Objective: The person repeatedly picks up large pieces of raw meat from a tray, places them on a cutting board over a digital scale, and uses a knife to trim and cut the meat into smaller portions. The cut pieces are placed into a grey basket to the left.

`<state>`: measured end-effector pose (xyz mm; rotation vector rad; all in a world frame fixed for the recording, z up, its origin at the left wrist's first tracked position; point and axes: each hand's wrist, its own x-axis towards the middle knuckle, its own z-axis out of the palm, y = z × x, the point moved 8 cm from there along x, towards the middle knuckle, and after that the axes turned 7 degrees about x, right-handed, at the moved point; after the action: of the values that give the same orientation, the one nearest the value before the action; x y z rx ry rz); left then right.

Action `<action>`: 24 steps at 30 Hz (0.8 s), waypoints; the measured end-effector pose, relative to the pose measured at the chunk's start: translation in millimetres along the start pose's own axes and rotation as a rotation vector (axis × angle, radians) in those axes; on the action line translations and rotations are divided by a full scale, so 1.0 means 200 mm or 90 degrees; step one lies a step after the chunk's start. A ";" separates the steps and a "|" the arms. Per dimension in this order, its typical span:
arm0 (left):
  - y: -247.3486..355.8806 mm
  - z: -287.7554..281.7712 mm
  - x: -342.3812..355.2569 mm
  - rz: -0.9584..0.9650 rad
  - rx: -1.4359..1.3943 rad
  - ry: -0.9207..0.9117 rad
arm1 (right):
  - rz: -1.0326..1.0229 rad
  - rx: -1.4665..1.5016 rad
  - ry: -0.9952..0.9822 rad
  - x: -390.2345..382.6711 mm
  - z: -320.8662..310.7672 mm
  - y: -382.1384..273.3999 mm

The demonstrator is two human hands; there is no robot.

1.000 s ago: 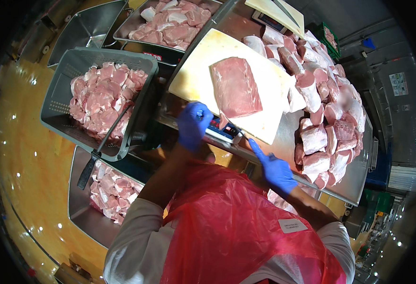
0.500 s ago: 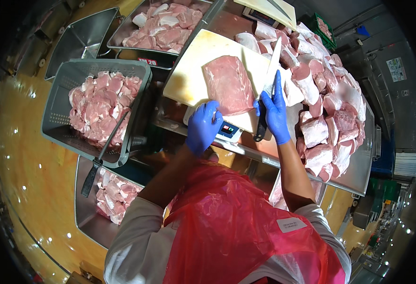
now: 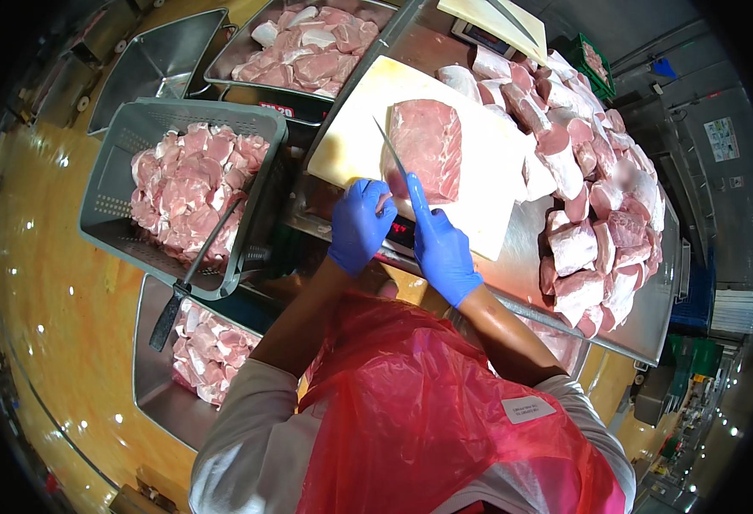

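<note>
Left hand (image 3: 362, 224): at the cutting board's near edge, fingers curled, apparently pinching a small meat strip (image 3: 383, 202). Right hand (image 3: 441, 250): closed around the handle of the knife (image 3: 389, 146), index finger extended along it; blade angled toward the board's far left corner, beside the slab's left side. Meat slab (image 3: 426, 150): flat on the cutting board (image 3: 335, 158), mid-width, its near end toward the near edge. Expect a fairly heavy, soft, slippery piece; support it from beneath at both ends, clear of the blade. Beyond the board's right edge: meat heap (image 3: 595, 188) on the steel table (image 3: 522, 278).
</note>
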<state>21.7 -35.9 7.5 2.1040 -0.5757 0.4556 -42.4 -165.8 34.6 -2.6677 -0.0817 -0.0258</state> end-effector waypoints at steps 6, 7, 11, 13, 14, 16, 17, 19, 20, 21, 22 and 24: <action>-0.01 -0.03 -0.03 -0.047 -0.006 0.011 | 0.014 -0.042 -0.045 0.07 -0.01 -0.02; -0.01 -0.05 -0.02 -0.036 -0.005 0.033 | 0.013 -0.040 -0.072 0.01 0.00 0.01; -0.06 -0.10 -0.03 -0.008 0.000 0.102 | 0.101 -0.156 -0.244 -0.32 -0.07 0.16; -0.07 -0.12 -0.03 -0.027 -0.012 0.099 | 0.098 -0.213 -0.271 -0.47 -0.17 0.22; -0.08 -0.13 -0.03 -0.034 -0.018 0.097 | 0.090 -0.224 -0.281 -0.53 -0.23 0.25; -0.12 -0.13 -0.04 -0.078 0.004 0.087 | 0.073 -0.223 -0.247 -0.56 -0.30 0.28; -0.13 -0.12 -0.05 -0.101 0.015 0.082 | 0.060 -0.211 -0.206 -0.55 -0.31 0.30; 0.01 -0.15 -0.02 -0.087 -0.016 0.101 | 0.056 -0.178 -0.131 -0.51 -0.31 0.28; 0.09 -0.14 -0.01 -0.080 -0.030 0.110 | 0.047 -0.149 -0.105 -0.46 -0.28 0.23; 0.12 -0.07 -0.03 -0.089 0.012 0.061 | 0.033 -0.117 -0.079 -0.38 -0.25 0.18; 0.18 -0.06 -0.02 -0.091 0.105 0.063 | 0.025 -0.086 -0.052 -0.31 -0.22 0.12; 0.16 -0.02 0.00 -0.083 0.146 0.066 | 0.047 -0.033 -0.072 -0.12 -0.18 0.01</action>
<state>3.1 -49.1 30.1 2.3034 -0.3365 0.5753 -67.2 -185.1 64.3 -2.7202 -0.0195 0.1483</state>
